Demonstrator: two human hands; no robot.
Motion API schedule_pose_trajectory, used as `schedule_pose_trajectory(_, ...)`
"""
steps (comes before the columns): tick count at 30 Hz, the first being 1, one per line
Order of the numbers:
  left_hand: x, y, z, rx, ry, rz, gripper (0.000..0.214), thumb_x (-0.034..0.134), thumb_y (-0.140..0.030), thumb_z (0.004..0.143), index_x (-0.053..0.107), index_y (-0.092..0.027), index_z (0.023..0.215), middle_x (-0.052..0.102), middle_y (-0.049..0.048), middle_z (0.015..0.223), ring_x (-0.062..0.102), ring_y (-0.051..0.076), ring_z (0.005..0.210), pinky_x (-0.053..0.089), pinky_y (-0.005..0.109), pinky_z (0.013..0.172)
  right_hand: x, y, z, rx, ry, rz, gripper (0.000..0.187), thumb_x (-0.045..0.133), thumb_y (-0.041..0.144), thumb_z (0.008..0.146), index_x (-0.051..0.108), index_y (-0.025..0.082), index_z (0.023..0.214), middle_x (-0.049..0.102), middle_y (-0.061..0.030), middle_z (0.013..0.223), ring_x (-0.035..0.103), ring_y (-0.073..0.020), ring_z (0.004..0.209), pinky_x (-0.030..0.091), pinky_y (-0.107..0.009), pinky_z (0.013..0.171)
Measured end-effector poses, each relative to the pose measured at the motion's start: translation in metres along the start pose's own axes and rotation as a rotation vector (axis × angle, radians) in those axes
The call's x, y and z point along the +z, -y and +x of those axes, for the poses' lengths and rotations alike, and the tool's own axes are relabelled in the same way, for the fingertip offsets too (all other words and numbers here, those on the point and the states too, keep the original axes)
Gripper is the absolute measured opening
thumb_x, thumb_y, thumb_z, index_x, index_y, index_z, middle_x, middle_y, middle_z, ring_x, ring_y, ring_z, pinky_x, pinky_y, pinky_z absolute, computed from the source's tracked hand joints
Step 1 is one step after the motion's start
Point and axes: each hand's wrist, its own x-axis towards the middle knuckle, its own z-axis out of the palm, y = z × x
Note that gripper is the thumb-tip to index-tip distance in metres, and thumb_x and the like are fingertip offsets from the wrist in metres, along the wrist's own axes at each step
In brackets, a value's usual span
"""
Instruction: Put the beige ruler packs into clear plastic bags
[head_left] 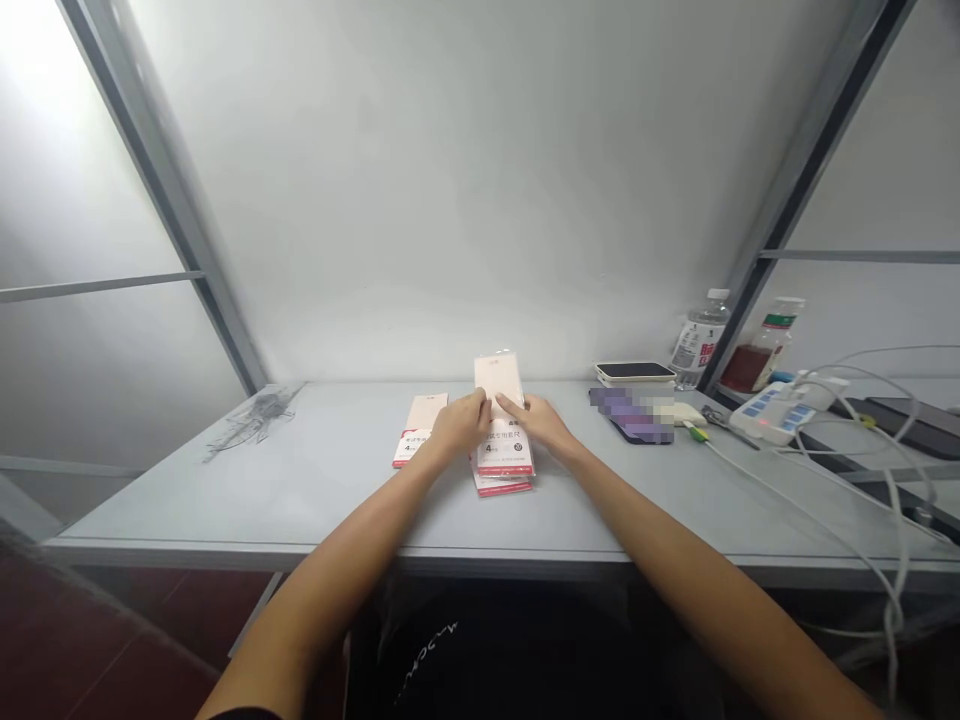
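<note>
Both arms reach across the grey table [300, 490]. My left hand [459, 427] and my right hand [541, 422] meet over a small stack of flat beige packets with red and white labels [504, 462]. Fingers of both hands pinch the top packet of the stack, whose far end rises above the fingers. A single matching packet [418, 432] lies flat just left of my left hand.
A tangle of thin clear wrappers [253, 420] lies at the far left. To the right are a phone on a stand [634, 373], two bottles [701, 340], a power strip [776, 412] and white cables [840, 520] trailing off the edge.
</note>
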Motion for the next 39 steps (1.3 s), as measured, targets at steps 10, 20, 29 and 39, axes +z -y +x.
schedule_pose_trajectory(10, 0.004, 0.000, -0.003, -0.060, 0.032, -0.121, 0.019, 0.034, -0.031, 0.087, 0.044, -0.020, 0.076, 0.051, 0.0026, 0.062, 0.048, 0.017, 0.056, 0.030, 0.028, 0.055, 0.007, -0.001, -0.003, -0.082, 0.113, 0.222, 0.025, 0.059, 0.040, 0.073, 0.062, 0.015, 0.073, 0.067, -0.0047, 0.074, 0.061, -0.0183, 0.068, 0.045, -0.026, 0.058)
schedule_pose_trajectory(20, 0.003, 0.008, 0.001, -0.061, 0.019, -0.498, 0.032, 0.027, -0.040, 0.089, 0.034, -0.021, 0.064, 0.040, -0.0017, 0.057, 0.041, 0.012, 0.050, 0.031, 0.026, 0.049, 0.003, 0.003, -0.005, -0.079, 0.134, 0.368, 0.027, 0.064, 0.043, 0.069, 0.062, 0.016, 0.068, 0.067, -0.0059, 0.070, 0.061, -0.0194, 0.063, 0.047, -0.028, 0.055)
schedule_pose_trajectory(29, 0.002, 0.024, 0.008, -0.194, -0.084, -0.604, 0.019, 0.032, -0.034, 0.088, 0.045, -0.021, 0.088, 0.054, 0.0002, 0.069, 0.049, 0.011, 0.051, 0.040, 0.026, 0.052, 0.002, 0.002, -0.002, -0.051, 0.129, 0.501, 0.028, 0.065, 0.043, 0.071, 0.065, 0.015, 0.075, 0.070, -0.0082, 0.077, 0.065, -0.0218, 0.069, 0.050, -0.030, 0.060)
schedule_pose_trajectory(39, 0.001, 0.020, 0.010, -0.141, 0.053, -0.774, 0.018, 0.043, -0.031, 0.079, 0.055, -0.017, 0.078, 0.058, 0.0055, 0.081, 0.056, 0.015, 0.072, 0.047, 0.027, 0.060, 0.000, 0.000, -0.002, -0.030, 0.143, 0.466, 0.028, 0.065, 0.042, 0.073, 0.066, 0.014, 0.078, 0.070, -0.0090, 0.083, 0.065, -0.0207, 0.073, 0.050, -0.029, 0.064)
